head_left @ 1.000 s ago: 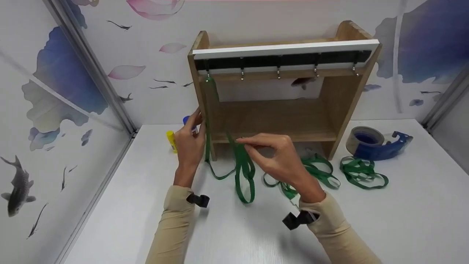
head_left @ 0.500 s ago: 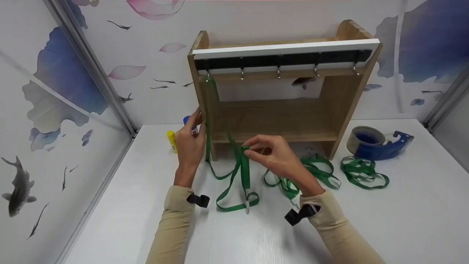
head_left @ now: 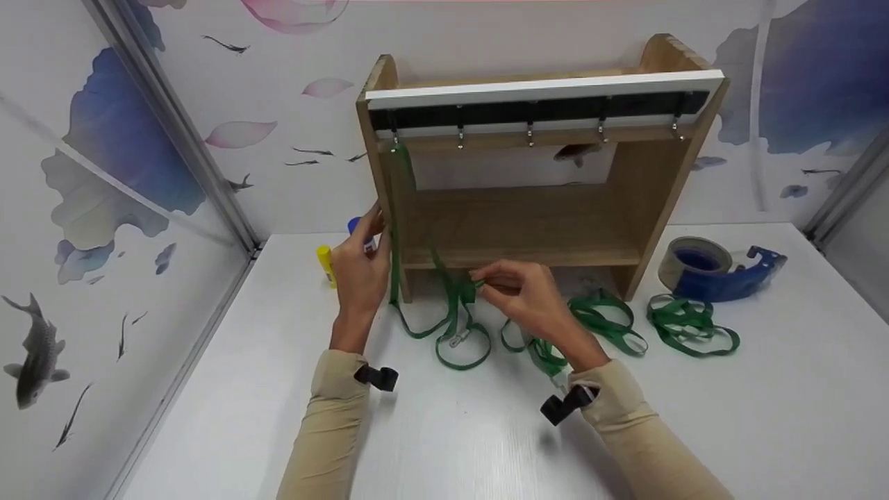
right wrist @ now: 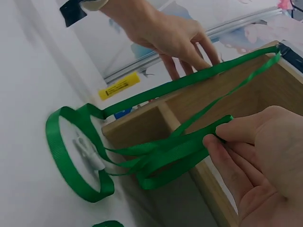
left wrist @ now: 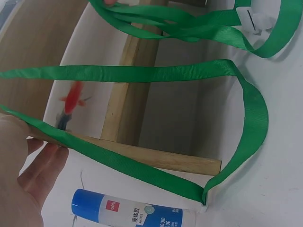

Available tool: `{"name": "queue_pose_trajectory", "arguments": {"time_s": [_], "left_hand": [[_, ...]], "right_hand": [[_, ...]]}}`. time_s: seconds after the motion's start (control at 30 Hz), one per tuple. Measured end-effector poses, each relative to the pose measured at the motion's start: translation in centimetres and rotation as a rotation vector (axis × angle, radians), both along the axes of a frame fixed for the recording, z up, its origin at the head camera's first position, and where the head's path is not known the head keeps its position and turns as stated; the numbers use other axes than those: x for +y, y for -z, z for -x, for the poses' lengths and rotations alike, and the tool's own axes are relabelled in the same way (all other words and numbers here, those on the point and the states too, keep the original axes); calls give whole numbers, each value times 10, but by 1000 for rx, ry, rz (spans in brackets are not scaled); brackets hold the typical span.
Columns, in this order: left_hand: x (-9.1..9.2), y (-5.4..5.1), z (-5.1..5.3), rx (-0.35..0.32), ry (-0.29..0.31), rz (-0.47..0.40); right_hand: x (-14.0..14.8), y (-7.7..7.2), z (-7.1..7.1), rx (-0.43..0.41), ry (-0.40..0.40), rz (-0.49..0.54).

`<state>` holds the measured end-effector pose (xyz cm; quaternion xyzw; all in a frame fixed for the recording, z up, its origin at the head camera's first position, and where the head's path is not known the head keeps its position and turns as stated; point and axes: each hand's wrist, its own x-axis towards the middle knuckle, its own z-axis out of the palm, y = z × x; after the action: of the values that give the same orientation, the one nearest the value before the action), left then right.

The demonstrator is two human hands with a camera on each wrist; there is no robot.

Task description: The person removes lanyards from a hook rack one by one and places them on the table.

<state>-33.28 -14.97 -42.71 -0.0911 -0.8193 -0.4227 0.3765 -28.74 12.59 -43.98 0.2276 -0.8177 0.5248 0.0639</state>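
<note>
White walls [head_left: 305,198] are brightened by painted petals [head_left: 239,135] and fish [head_left: 38,354], metal trim [head_left: 171,119] run down the left corner. Below, a white table [head_left: 444,437] is spread. Its far side is commanded by a wooden shelf [head_left: 528,219], and against the left panel [left wrist: 180,161] the left hand [head_left: 361,274] is rested, fingers extended. By the right hand [head_left: 524,292], a green lanyard [right wrist: 187,146] is pinched between thumb and fingertips, low before the shelf's left half, and hung from the leftmost hook [head_left: 395,139]. At right, a blue tape dispenser [head_left: 722,283] is parked by green coils [head_left: 687,319]; at left, a glue bottle [left wrist: 128,210] and yellow stick [head_left: 326,266] are placed. A white clip [right wrist: 87,150] is shown within the lanyard's loop.
</note>
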Motion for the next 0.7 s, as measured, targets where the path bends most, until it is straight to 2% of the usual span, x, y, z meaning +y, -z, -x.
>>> {"name": "queue_pose_trajectory", "arguments": {"time_s": [0.17,0.37,0.5,0.7], "left_hand": [[0,1,1,8,10,-13],[0,2,1,10,16,-17],[1,2,1,1,17,-22],[0,2,2,6,20,-17]], "right_hand": [[-6,16,-12,112,-92,-226],[-14,35,-32,178,-254,-485],[-17,43,-38,188,-297,-547],[-17,42,-38,113,-351,-560]]}}
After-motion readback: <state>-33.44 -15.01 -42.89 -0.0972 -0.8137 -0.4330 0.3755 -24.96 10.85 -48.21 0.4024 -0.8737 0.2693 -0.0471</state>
